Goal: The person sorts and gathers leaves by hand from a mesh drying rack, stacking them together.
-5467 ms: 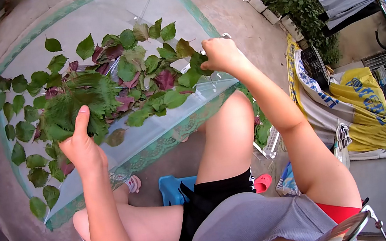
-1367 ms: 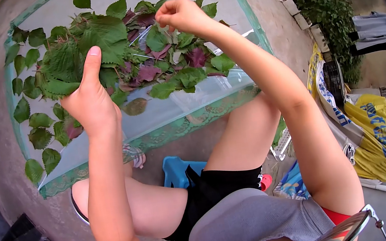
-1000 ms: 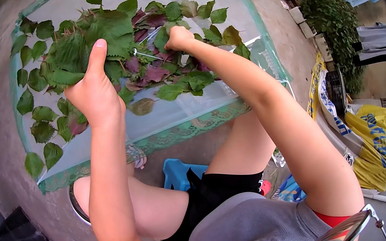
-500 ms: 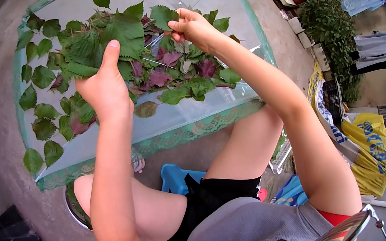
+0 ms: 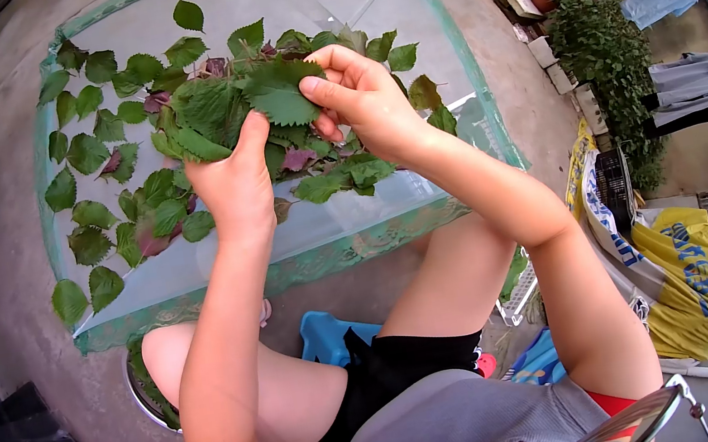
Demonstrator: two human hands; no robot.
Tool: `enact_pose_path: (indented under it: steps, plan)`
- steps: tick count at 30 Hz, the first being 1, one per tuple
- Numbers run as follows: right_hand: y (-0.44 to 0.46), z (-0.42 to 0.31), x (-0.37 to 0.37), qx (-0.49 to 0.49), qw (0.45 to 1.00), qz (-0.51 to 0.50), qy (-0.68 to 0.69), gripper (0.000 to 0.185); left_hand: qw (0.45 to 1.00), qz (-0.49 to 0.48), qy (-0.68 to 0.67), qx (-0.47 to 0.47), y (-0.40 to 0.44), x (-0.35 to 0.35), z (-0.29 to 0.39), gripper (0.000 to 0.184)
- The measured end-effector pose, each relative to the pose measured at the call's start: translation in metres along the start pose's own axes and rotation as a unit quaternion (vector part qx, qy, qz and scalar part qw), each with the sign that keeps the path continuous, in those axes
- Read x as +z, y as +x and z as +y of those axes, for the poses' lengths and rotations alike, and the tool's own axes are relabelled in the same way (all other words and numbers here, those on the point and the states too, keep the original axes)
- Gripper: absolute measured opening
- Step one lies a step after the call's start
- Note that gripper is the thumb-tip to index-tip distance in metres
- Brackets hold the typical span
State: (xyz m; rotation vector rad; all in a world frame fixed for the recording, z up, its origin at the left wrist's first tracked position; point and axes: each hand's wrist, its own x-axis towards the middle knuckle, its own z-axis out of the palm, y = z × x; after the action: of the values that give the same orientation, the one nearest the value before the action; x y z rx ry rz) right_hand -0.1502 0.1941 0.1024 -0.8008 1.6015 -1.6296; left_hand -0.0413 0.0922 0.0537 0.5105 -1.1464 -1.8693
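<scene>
My left hand is closed around a thick bundle of green perilla leaves, its thumb pressed on top. My right hand pinches the edge of a single serrated perilla leaf between thumb and fingers, and that leaf overlaps the bundle's right side. Both hands are above a pale sheet with green lace edging, which looks like a mesh food cover. Loose green leaves lie spread over its left part. More leaves, some purple, lie beneath the hands, which partly hide them.
A blue plastic stool stands between my legs. At my left knee, a round metal-rimmed container holds greenery. To the right are a yellow woven bag, a black crate, a leafy bush and hanging clothes.
My left hand has moved right with the bundle, and my right hand has come lower and slightly right. The leaf in my right hand, apart from the bundle before, now overlaps it.
</scene>
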Motion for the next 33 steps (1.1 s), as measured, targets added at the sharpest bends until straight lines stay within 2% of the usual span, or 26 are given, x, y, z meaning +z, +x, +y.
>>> enact_pose_path:
  steps: [2, 5, 11, 13, 15, 17, 19, 21, 22, 24, 25, 27, 28, 30, 31, 33]
  plan:
    - [0.001, 0.000, 0.000, -0.007, 0.999, 0.043, -0.011, 0.014, 1.000, 0.002, -0.026, -0.001, 0.000, 0.003, 0.002, 0.029]
    - [0.000, -0.004, 0.000, -0.021, 0.995, 0.053, -0.082, 0.018, 0.998, 0.008, -0.053, -0.020, 0.000, 0.005, 0.007, 0.029]
    - [0.003, -0.002, 0.005, -0.028, 0.989, 0.067, -0.132, 0.020, 0.991, 0.016, -0.115, -0.060, 0.000, 0.008, 0.014, 0.029]
    - [0.006, -0.003, 0.003, -0.020, 0.988, 0.049, -0.144, 0.020, 0.999, -0.010, -0.033, -0.002, 0.000, 0.007, 0.010, 0.031]
    - [0.014, -0.006, -0.002, -0.025, 0.986, 0.016, -0.167, 0.019, 1.000, 0.004, -0.013, 0.007, 0.003, 0.004, 0.008, 0.034]
    - [0.033, -0.007, -0.020, -0.060, 0.991, 0.020, -0.116, 0.020, 0.997, 0.064, -0.019, 0.047, 0.011, 0.002, 0.013, 0.036]
    - [0.056, 0.001, -0.046, -0.073, 0.987, 0.060, -0.134, 0.022, 0.995, 0.080, -0.040, 0.042, 0.021, -0.005, 0.021, 0.038]
    - [0.076, 0.019, -0.071, -0.023, 0.965, 0.110, -0.238, 0.020, 0.993, 0.098, -0.059, 0.029, 0.026, -0.008, 0.028, 0.038]
    - [0.083, 0.033, -0.084, -0.022, 0.964, 0.110, -0.239, 0.020, 0.993, 0.099, -0.060, 0.028, 0.027, -0.009, 0.028, 0.038]
    - [0.093, 0.067, -0.108, 0.008, 0.865, 0.111, -0.488, 0.020, 0.992, 0.118, -0.052, 0.012, 0.028, -0.011, 0.028, 0.039]
    - [0.094, 0.080, -0.113, -0.005, 0.837, 0.103, -0.538, 0.022, 0.991, 0.121, -0.052, 0.013, 0.028, -0.011, 0.027, 0.039]
    - [0.097, 0.101, -0.120, 0.080, 0.777, 0.086, -0.618, 0.020, 0.993, 0.102, -0.042, 0.035, 0.027, -0.010, 0.022, 0.040]
    - [0.100, 0.113, -0.125, 0.081, 0.777, 0.084, -0.619, 0.020, 0.994, 0.099, -0.044, 0.035, 0.027, -0.010, 0.022, 0.041]
    - [0.107, 0.135, -0.134, 0.086, 0.688, 0.105, -0.713, 0.023, 0.994, 0.093, -0.046, 0.035, 0.028, -0.010, 0.021, 0.041]
    - [0.108, 0.140, -0.135, 0.087, 0.688, 0.104, -0.713, 0.023, 0.994, 0.086, -0.048, 0.038, 0.029, -0.010, 0.021, 0.041]
    - [0.110, 0.149, -0.138, 0.085, 0.641, 0.133, -0.751, 0.025, 0.994, 0.088, -0.049, 0.038, 0.028, -0.009, 0.022, 0.041]
